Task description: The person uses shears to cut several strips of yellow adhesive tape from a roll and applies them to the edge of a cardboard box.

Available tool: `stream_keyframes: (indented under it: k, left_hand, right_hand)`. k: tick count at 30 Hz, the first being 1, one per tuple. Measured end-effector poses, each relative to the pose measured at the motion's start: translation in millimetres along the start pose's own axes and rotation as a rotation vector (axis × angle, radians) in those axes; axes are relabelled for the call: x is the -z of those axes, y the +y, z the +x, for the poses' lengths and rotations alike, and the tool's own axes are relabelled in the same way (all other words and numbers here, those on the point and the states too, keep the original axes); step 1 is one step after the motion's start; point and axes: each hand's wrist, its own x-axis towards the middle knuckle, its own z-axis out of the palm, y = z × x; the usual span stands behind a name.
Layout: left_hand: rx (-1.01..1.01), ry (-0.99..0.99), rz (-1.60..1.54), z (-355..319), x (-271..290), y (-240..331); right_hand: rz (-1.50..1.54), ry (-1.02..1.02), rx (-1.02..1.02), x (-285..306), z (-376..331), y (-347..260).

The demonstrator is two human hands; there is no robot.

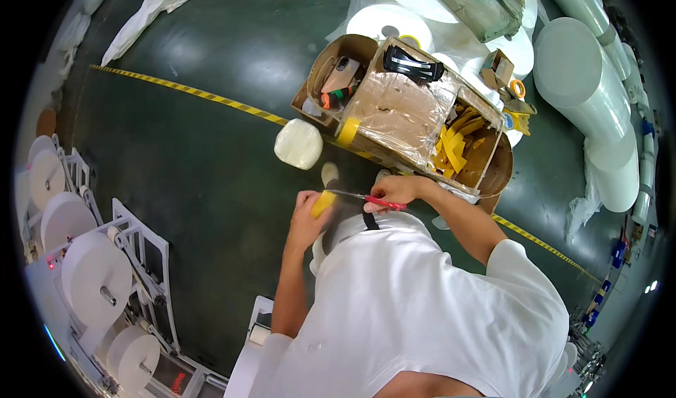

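I see my left hand (304, 218) pinching a yellow strip (323, 204) before my chest, my right hand (394, 190) closed on red-handled scissors (366, 199) — blades right beside those fingers, so a slip could nick them.

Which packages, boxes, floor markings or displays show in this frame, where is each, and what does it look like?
Large cardboard box: ahead of the hands, brown, partly under clear plastic film, yellow strips inside.
Small cardboard box: beyond it, right, brown, open.
White plastic-wrapped bundle: on the floor left of the large box, rounded.
Striped floor tape: yellow and black, diagonal across the dark green floor.
Red-lit display: lower left, on the white machine, too small to make out.
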Motion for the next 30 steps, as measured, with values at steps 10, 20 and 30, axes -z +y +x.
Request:
stream_keyframes:
  k: [10,20,30]
  left_hand:
    - [-0.184,0.044,-0.081,47.2,-45.8,36.0]
    - [-0.063,0.163,-0.017,85.7,-74.6,20.5]
    - [0.017,0.134,-0.035,55.9,-70.8,5.2]
  right_hand:
    - [0.45,0.598,0.294,-4.7,28.1,2.7]
    - [-0.139,1.061,0.119,72.7,42.2,8.7]
    - [-0.257,1.142,-0.037,66.9,30.3,-0.4]
